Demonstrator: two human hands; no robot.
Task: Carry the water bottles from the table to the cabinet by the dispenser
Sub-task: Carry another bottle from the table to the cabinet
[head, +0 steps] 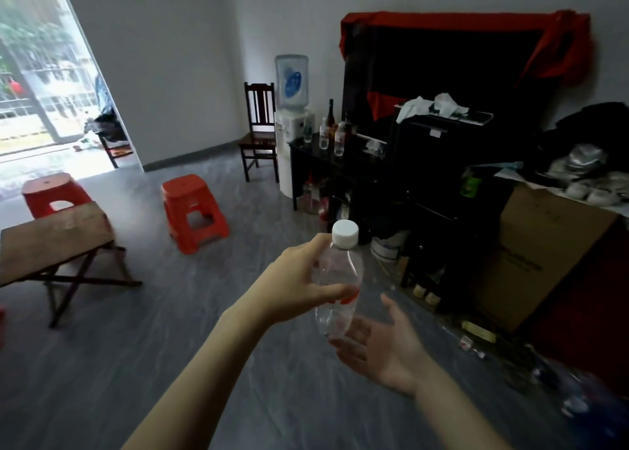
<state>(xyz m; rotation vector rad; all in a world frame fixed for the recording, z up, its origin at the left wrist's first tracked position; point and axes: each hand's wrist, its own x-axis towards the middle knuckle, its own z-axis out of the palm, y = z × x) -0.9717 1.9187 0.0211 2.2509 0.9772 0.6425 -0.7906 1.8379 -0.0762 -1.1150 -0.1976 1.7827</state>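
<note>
- The clear water bottle [335, 289], white cap up and tilted slightly, sits in the air in front of you, well short of the black cabinet [337, 173] and over the grey floor.
- Your left hand [299, 286] grips the bottle's upper body, thumb across the front by the red label, fingers curled round the far side.
- Your right hand [384, 344] lies palm up just under the bottle's base, fingers spread and relaxed; whether they touch the base you cannot tell.
- Beyond the bottle, the cabinet top carries several bottles [332, 133].
- The water dispenser [291, 116] stands just beside the cabinet, with a dark wooden chair [260, 133] next to it.
- Away from the cabinet stand two red stools [192, 211] and the folding table [51, 238].
</note>
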